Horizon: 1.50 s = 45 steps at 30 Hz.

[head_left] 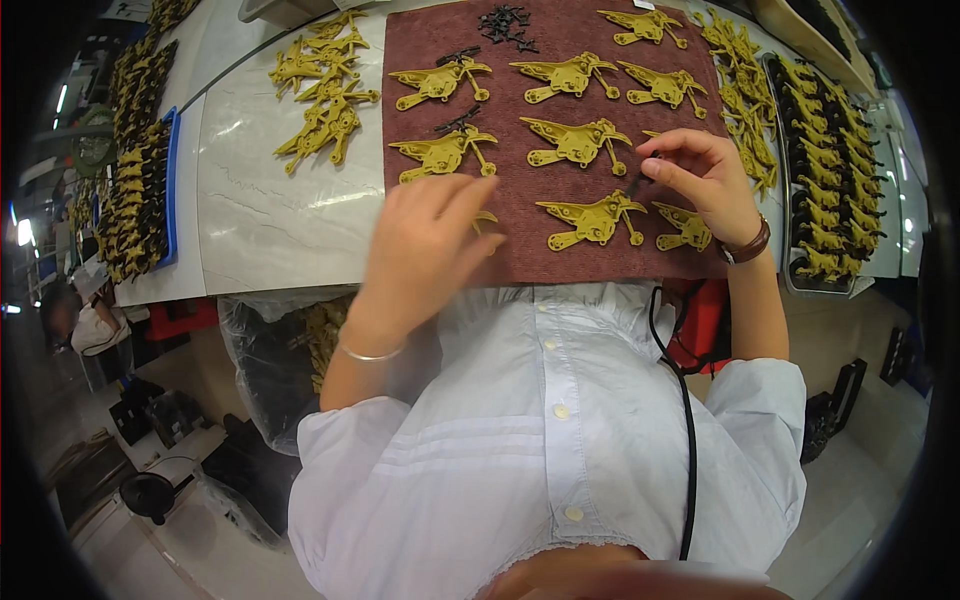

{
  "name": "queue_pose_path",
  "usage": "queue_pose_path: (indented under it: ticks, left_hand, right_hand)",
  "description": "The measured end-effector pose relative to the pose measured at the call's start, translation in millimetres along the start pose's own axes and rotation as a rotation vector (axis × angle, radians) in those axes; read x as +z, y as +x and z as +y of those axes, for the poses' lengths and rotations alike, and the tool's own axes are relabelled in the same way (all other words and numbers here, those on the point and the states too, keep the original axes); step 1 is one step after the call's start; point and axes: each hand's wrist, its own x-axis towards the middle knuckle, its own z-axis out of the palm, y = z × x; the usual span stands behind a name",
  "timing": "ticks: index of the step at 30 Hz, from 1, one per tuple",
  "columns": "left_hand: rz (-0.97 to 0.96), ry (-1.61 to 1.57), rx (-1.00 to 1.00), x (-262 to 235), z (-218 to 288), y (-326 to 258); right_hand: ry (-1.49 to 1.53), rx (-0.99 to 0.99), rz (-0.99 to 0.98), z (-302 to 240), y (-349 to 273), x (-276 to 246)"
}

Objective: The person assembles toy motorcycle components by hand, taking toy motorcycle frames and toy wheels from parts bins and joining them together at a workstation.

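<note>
Olive-yellow plastic parts (572, 142) with a pointed wing shape and several holes lie in rows on a brown-red cloth mat (510, 255). My right hand (708, 178) pinches a small black plastic piece (640, 180) between thumb and forefinger, above the mat's right side. Just below it is another yellow part (684, 230), partly hidden by the hand. My left hand (425, 240), slightly blurred, hovers at the mat's left edge with fingers apart and nothing seen in them. It covers most of one yellow part (487, 217). Black pieces (460, 118) rest by two left-hand parts.
A small heap of black pieces (508, 27) lies at the mat's far edge. Loose yellow parts are piled left (325, 95) and right (738, 90) of the mat. Trays of yellow-and-black assemblies stand at far right (830, 180) and far left (140, 200). A black cable (690, 450) hangs over my shirt.
</note>
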Motion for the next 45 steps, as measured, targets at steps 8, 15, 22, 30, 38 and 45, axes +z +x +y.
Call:
queue_pose_path:
  ticks: [8,15,22,30,38,45]
  left_hand:
    - [-0.038,-0.168,0.167,70.1,34.4,28.7]
    - [-0.065,-0.163,0.181,61.5,33.7,16.5]
    - [0.025,-0.073,0.26,70.9,29.8,10.4]
    - [-0.167,0.032,0.188,65.7,35.1,22.4]
    - [-0.155,0.081,0.208,64.2,32.9,22.8]
    - [-0.079,-0.041,0.181,47.7,36.0,19.9]
  right_hand:
    - [-0.008,0.064,0.003,4.1,-6.6,9.7]
    - [-0.216,-0.109,0.048,13.9,-15.4,21.8]
    - [-0.457,-0.152,0.012,18.8,-14.5,24.1]
    - [-0.579,-0.255,0.019,24.0,-9.4,23.6]
    - [-0.533,-0.194,-0.086,1.7,-2.2,17.7]
    - [-0.392,-0.126,-0.143,-50.4,52.6,-4.1]
